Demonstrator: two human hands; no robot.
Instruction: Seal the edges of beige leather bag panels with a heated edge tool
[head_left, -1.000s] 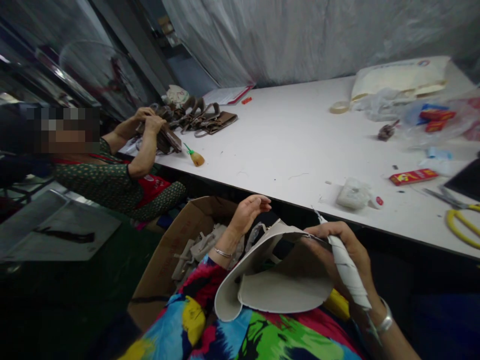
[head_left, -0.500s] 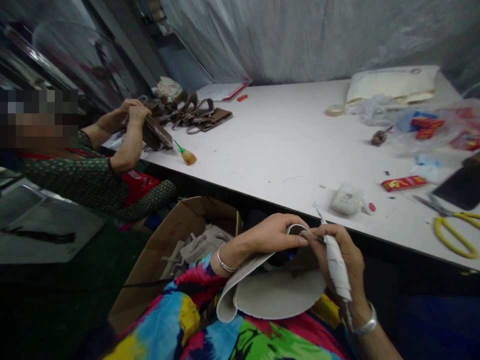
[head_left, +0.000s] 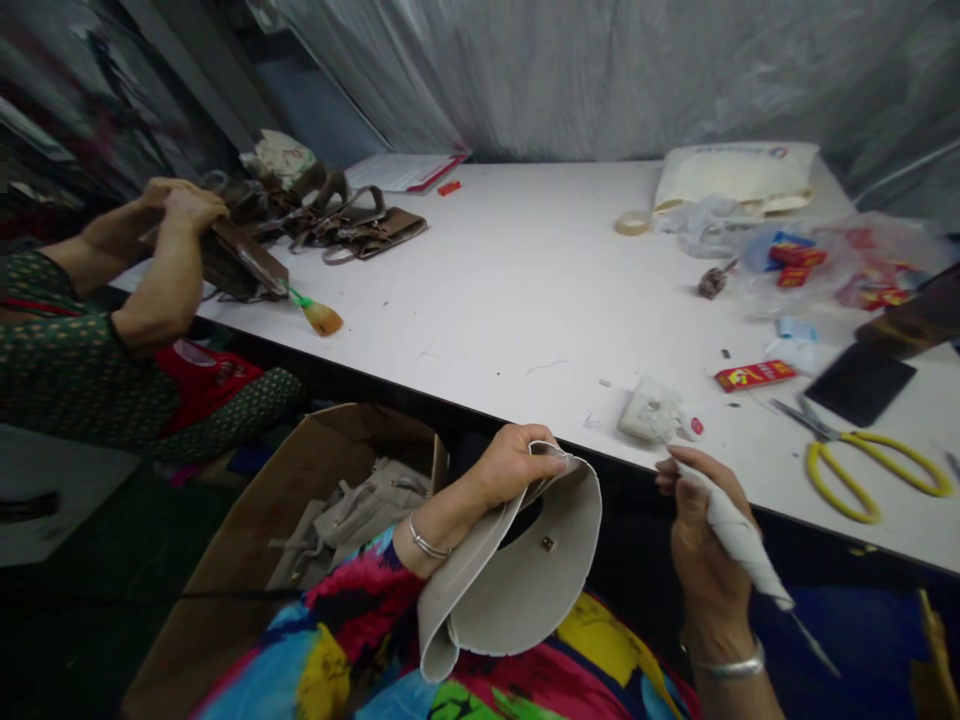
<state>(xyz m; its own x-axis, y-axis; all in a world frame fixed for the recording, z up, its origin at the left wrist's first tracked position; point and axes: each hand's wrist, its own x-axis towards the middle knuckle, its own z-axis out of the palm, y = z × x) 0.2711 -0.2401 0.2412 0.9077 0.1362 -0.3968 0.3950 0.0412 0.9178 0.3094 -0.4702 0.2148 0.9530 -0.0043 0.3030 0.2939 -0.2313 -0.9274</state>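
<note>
My left hand (head_left: 514, 465) pinches the upper edge of a pale grey bag panel (head_left: 525, 590), which is curled into a loop over my lap. A small metal fitting (head_left: 548, 543) shows on the panel's inner face. My right hand (head_left: 709, 540) is closed around a white-wrapped awl (head_left: 739, 545), its thin metal point slanting down to the right. The right fingertips are by the table's front edge, just in front of a small clear plastic bag (head_left: 649, 410) of tiny pieces. What the fingertips touch is too small to make out.
On the white table (head_left: 480, 280) lie yellow-handled scissors (head_left: 840, 450), a red box (head_left: 754, 376), a phone (head_left: 861, 383) and a tape roll (head_left: 632, 223). A cardboard box (head_left: 300, 500) of pale bags stands below. At left, a co-worker's hands (head_left: 180, 205) hold a brown bag (head_left: 244, 260).
My right hand has moved away from the panel, right toward the small plastic bag, with the awl turned. My left hand keeps the panel, now more opened. The view has shifted right.
</note>
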